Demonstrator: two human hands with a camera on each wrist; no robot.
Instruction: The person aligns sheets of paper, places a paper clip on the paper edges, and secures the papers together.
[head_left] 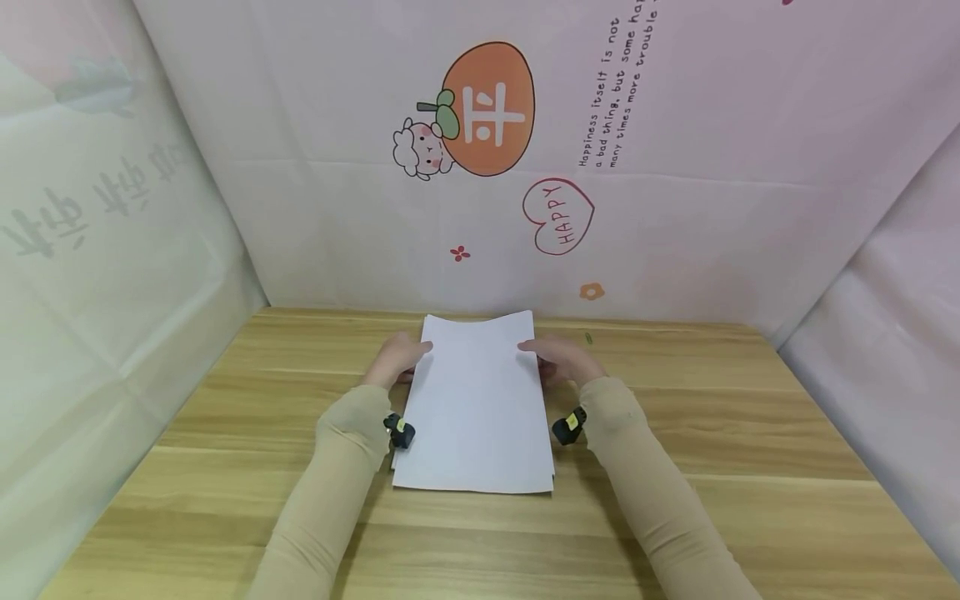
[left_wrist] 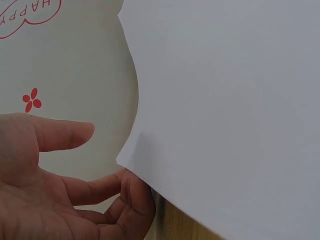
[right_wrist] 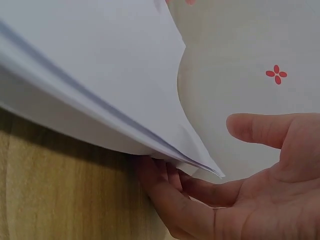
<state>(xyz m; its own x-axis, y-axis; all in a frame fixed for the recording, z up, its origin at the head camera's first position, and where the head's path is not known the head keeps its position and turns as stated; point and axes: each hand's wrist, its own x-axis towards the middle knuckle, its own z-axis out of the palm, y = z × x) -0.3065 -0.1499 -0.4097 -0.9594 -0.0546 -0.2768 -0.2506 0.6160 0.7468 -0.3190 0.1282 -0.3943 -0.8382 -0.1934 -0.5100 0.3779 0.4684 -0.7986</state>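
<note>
A stack of white paper sheets point(head_left: 476, 408) lies lengthwise before me, its far edge bowed, with the far corners higher than the middle. At its far left corner is my left hand point(head_left: 395, 357). In the left wrist view, bent fingers point(left_wrist: 136, 200) touch the paper's edge from below while the thumb stands raised, apart from it. My right hand point(head_left: 562, 358) is at the far right corner. The right wrist view shows its fingers point(right_wrist: 170, 200) under the layered sheets point(right_wrist: 100, 100), thumb lifted clear of them. The fingertips are partly hidden beneath the paper.
The wooden table point(head_left: 675, 433) reaches back to a white printed cloth wall point(head_left: 337, 225), with more cloth on both sides. A small green mark point(head_left: 588, 338) shows near the back edge. Dark wrist cameras point(head_left: 400, 431) flank the paper.
</note>
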